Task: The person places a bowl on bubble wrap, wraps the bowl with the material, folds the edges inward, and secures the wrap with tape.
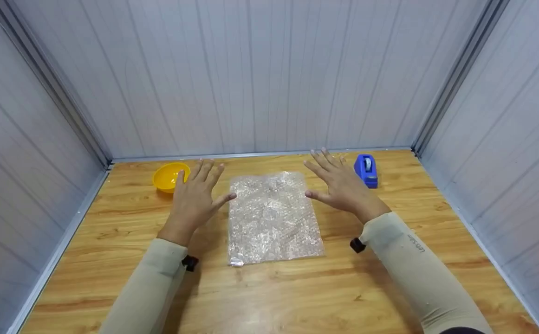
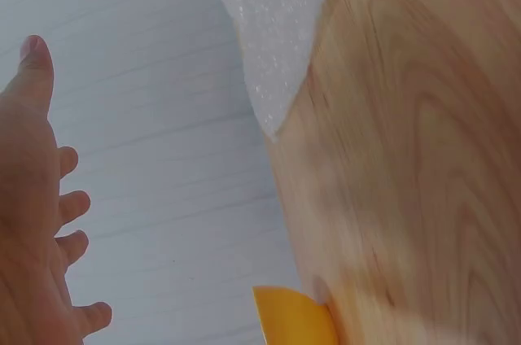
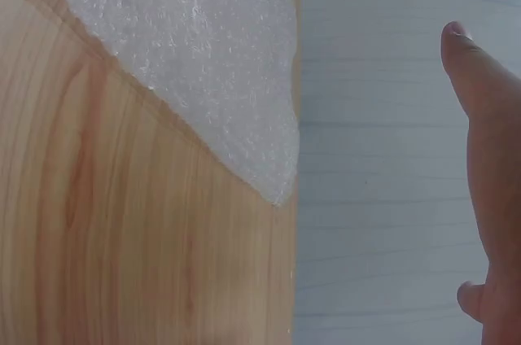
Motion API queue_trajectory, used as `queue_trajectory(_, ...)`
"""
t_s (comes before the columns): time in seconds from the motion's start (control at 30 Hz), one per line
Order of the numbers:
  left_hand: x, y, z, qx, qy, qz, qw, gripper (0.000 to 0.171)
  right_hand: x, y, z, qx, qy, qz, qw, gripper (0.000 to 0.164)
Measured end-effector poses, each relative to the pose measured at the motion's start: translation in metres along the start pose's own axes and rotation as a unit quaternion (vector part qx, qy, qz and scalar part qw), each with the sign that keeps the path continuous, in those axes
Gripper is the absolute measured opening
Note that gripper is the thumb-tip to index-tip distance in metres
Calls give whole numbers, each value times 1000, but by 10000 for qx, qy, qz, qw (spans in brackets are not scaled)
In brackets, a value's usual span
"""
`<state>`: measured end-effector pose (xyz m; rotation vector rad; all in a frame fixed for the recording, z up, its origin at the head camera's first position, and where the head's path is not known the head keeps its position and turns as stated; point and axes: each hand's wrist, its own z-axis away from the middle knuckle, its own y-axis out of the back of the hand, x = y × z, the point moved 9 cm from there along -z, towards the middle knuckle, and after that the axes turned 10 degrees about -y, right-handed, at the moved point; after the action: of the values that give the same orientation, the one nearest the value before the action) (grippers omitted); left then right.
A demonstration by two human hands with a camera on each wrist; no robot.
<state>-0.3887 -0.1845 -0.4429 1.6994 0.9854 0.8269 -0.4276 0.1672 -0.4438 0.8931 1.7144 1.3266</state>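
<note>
A sheet of clear bubble wrap [image 1: 274, 218] lies flat on the wooden table between the two hands; part of it also shows in the left wrist view [image 2: 281, 28] and in the right wrist view [image 3: 195, 52]. My left hand [image 1: 195, 199] is held above the table with its fingers spread, holding nothing, near a yellow bowl [image 1: 166, 181]. On the other side, my right hand [image 1: 343, 188] hovers with fingers spread and nothing in it. A blue tape dispenser [image 1: 366, 171] with a roll of tape stands just beyond the right hand.
Pale panel walls [image 1: 269, 79] enclose the wooden table [image 1: 269, 297] at the back and on both sides. The bowl stands toward the back left, the dispenser toward the back right. Each sleeve carries a small black device at the wrist.
</note>
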Motion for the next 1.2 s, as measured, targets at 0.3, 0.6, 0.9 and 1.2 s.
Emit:
queue_trajectory(0.3,-37,0,3,-40,449,307,9985,96,2,-20,6,-493,-7,-77,9988,94)
queue_trajectory(0.6,-103,-5,17,66,1411,959,9853,99,2,-47,10,-1429,230,-452,9884,88)
queue_trajectory(0.9,-145,-23,31,141,2215,1231,9673,98,-10,-71,17,-1771,361,-480,9824,77)
queue_trajectory(1.2,-159,-39,30,185,2768,1915,9415,132,-10,-81,25,-2067,241,-139,9780,81)
